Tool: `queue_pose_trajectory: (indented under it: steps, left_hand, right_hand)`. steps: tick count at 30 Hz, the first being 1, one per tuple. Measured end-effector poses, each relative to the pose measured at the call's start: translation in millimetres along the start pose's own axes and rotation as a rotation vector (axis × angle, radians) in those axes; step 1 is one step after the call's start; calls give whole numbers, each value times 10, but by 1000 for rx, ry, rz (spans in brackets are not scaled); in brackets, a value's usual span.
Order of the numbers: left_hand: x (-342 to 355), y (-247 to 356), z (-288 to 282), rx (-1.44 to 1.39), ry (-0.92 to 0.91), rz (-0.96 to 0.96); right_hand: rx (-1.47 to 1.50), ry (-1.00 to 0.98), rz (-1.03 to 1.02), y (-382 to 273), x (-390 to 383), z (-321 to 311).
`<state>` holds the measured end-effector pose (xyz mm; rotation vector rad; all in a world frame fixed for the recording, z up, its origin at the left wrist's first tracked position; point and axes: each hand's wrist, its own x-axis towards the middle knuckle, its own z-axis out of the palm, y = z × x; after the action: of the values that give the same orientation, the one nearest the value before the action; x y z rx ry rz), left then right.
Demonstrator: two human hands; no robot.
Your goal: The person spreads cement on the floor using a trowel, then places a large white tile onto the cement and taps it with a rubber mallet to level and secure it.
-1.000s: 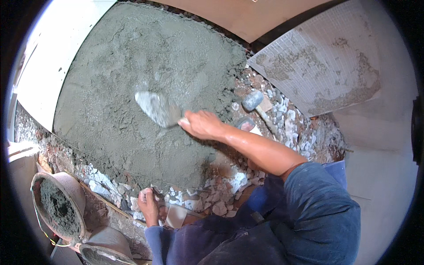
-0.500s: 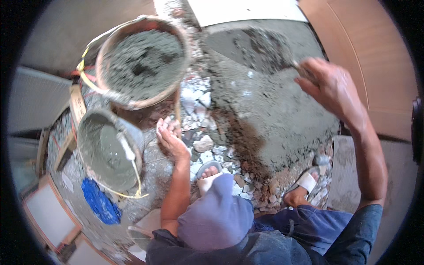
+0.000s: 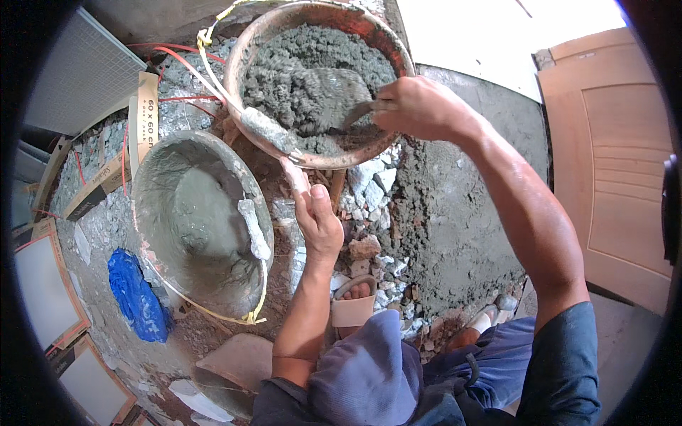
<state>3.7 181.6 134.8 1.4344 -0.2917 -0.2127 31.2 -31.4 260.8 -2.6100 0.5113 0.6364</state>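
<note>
My right hand (image 3: pixel 423 110) is curled round the handle end of a trowel (image 3: pixel 348 92), fingers wrapped firmly, though the handle itself is mostly hidden inside my grip. The trowel lies to the left of that hand, its blurred blade in the coarse grey mortar (image 3: pixel 280 85) of a bucket (image 3: pixel 341 160). My left hand (image 3: pixel 318 216) is lower and further left, just below the bucket's near rim; its fingers are stretched out and the thumb stands apart, holding nothing I can see. Whether the fingertips touch the rim, I cannot tell.

The trowel should feel stiff and fairly light by itself, heavier toward the blade once mortar clings to it. The handle, where my right hand has it, is the place to hold; wet skin could make it slippery. The mortar looks thick, soft and sticky. The bucket, this full, would likely be heavy, best taken by rim or bail.

Left of my left hand is a second bucket (image 3: pixel 213 153) with smoother, wetter slurry (image 3: pixel 206 213). Just right of that hand lies broken rubble (image 3: pixel 369 188); beyond it, under my right forearm, a grey layer (image 3: pixel 469 206) spreads over the ground.
</note>
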Motion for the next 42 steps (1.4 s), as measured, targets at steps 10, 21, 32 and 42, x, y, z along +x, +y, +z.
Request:
queue_pose_trajectory:
  steps: [10,21,32,42]
  left_hand:
    - [-386,-722,-422,590,-42,56]
    - [-585,-1431,-546,900,-264,-55]
    - [-292,-1323,-469,859,-277,-93]
    - [-22,-1547,-308,1329,-199,382]
  right_hand:
    - [555,342,-140,797,-1129,277]
    - [518,590,945,2599,-4506,1732]
    - [-2,894,1475,3798,-4883,3147]
    - [1423,1183,1420,4000,-4141,2660]
